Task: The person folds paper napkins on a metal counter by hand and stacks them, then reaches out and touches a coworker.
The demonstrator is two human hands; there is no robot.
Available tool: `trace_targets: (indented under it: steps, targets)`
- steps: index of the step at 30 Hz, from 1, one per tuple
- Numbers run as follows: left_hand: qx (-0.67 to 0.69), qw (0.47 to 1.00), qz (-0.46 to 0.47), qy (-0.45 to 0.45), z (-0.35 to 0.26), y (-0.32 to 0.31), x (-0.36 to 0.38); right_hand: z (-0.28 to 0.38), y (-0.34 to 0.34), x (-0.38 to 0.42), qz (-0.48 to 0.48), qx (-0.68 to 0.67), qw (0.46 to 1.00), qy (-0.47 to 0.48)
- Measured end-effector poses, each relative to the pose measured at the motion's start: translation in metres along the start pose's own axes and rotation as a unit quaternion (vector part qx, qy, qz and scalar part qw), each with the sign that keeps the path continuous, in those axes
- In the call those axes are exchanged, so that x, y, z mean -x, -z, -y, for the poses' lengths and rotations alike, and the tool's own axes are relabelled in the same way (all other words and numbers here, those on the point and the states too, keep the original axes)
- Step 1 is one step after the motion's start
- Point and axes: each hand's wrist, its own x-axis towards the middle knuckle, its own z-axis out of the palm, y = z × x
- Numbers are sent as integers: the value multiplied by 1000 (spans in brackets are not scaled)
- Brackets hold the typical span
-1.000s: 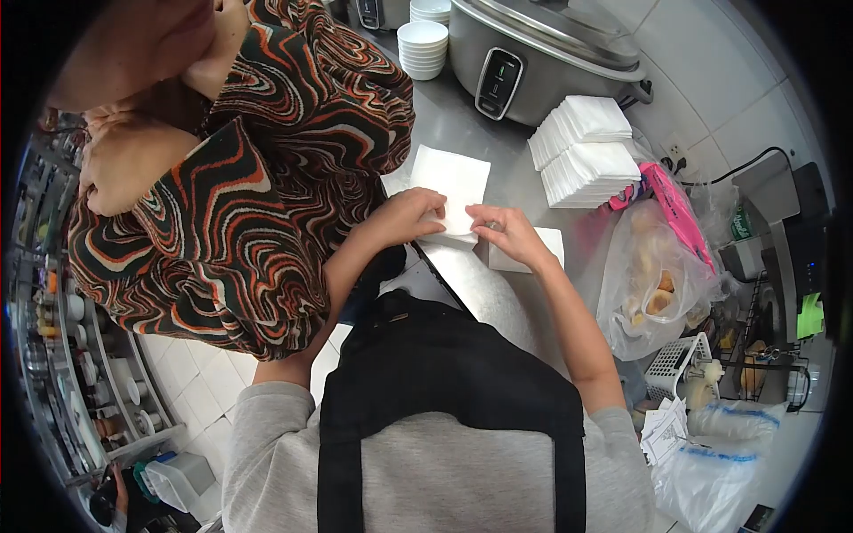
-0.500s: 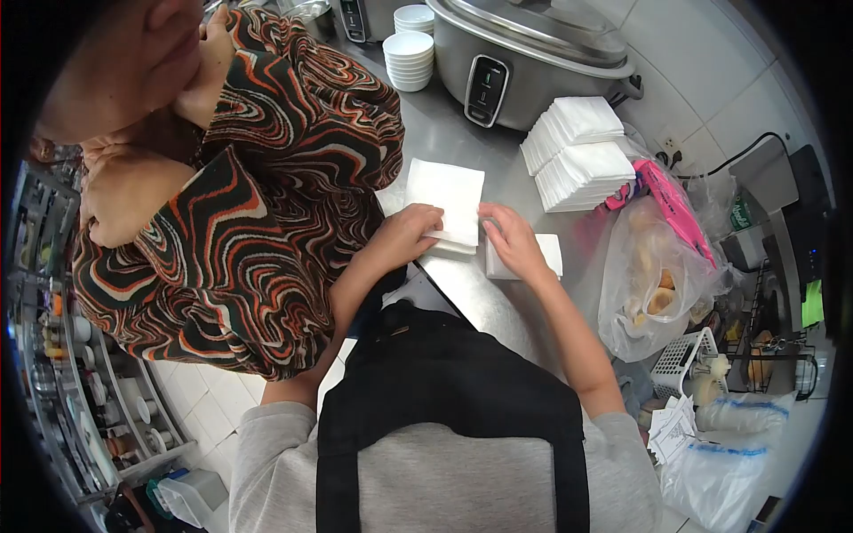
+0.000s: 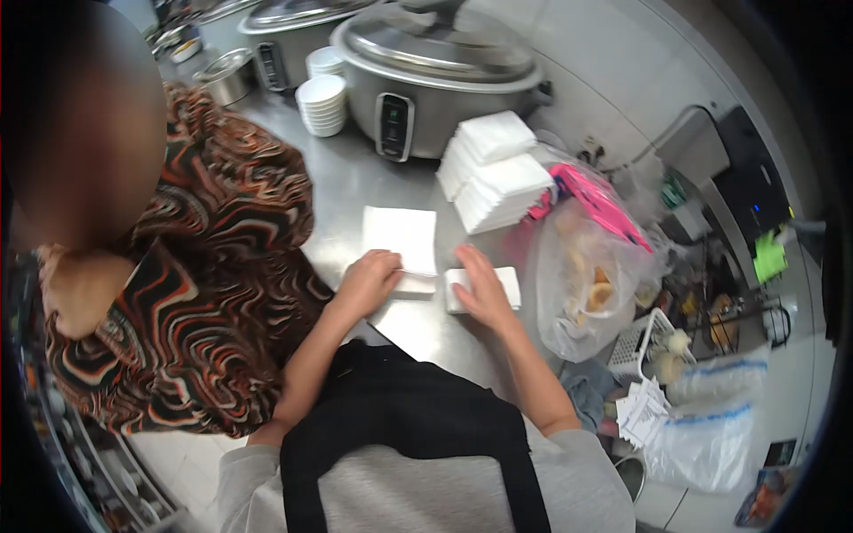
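A white paper napkin (image 3: 402,233) lies partly unfolded on the metal counter, its lower part folded over. My left hand (image 3: 371,281) holds its lower left edge, fingers curled and pressed on the paper. To the right, my right hand (image 3: 481,291) rests over a small folded napkin pile (image 3: 506,282), covering part of it. Its fingers are stretched out with the thumb apart, a gap away from the unfolded napkin. Behind my right hand stands a tall stack of folded napkins (image 3: 505,184).
Large rice cookers (image 3: 435,84) and stacked white bowls (image 3: 322,105) stand at the back. A clear plastic bag of bread (image 3: 569,302) sits right, beside a white basket (image 3: 641,349). A person in a patterned top (image 3: 204,329) stands close at my left.
The view has swung, so the counter's things sit further left and lower. My right hand has come off the unfolded napkin's right edge; my left hand stays on its left edge.
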Motion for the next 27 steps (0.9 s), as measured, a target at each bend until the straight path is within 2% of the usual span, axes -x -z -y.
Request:
trace_targets:
  steps: [1, 3, 4, 6, 7, 8, 10, 12, 14, 16, 17, 18, 20, 22, 24, 25, 27]
  targets:
    - [5, 1000, 8, -12, -7, 4, -5, 13, 6, -6, -8, 7, 1000, -11]
    - [-32, 996, 56, 56, -18, 18, -7, 37, 13, -16, 39, -81, 996, -22]
    - [-35, 996, 62, 57, -18, 17, -9, 38, 14, -21, 37, -87, 995, -26]
    - [-13, 999, 13, -28, -17, 18, -5, 43, 6, -28, 37, -145, 989, -7]
    - [-2, 999, 17, -34, -19, 19, -1, 41, 0, -28, -2, -129, 991, 33]
    - [8, 999, 20, -39, -20, 20, 2, 34, -5, -26, 2, -142, 989, 39]
    - [43, 993, 112, 5, -20, 29, 9, 18, -13, -20, 88, -223, 971, 2]
    - [34, 991, 131, 22, -9, 31, 12, 19, -17, -16, 85, -242, 966, -19]
    - [134, 986, 101, 19, 5, 26, 11, 19, -19, -21, 83, -258, 962, -40]
    - [235, 961, 106, 100, 13, 29, 6, 16, -20, -28, 99, -288, 933, -192]
    - [228, 962, 89, 121, 20, 25, 5, 9, -28, -32, 63, -282, 939, -187]
    - [220, 963, 71, 141, 26, 22, 3, 5, -33, -38, 68, -282, 939, -186]
    - [222, 962, 36, 153, 32, 16, 1, 0, -40, -50, 3, -213, 962, -173]
    - [223, 961, 2, 164, 38, 9, -3, 9, -36, -62, 19, -199, 960, -195]
    - [217, 951, -32, 217, 42, 1, -7, 9, -39, -71, 2, -138, 970, -200]
    - [205, 955, -48, 209, 42, 0, -7, 7, -43, -74, 6, -139, 969, -204]
    - [167, 961, -63, 214, 41, -3, -10, 3, -50, -77, -30, -100, 981, -166]
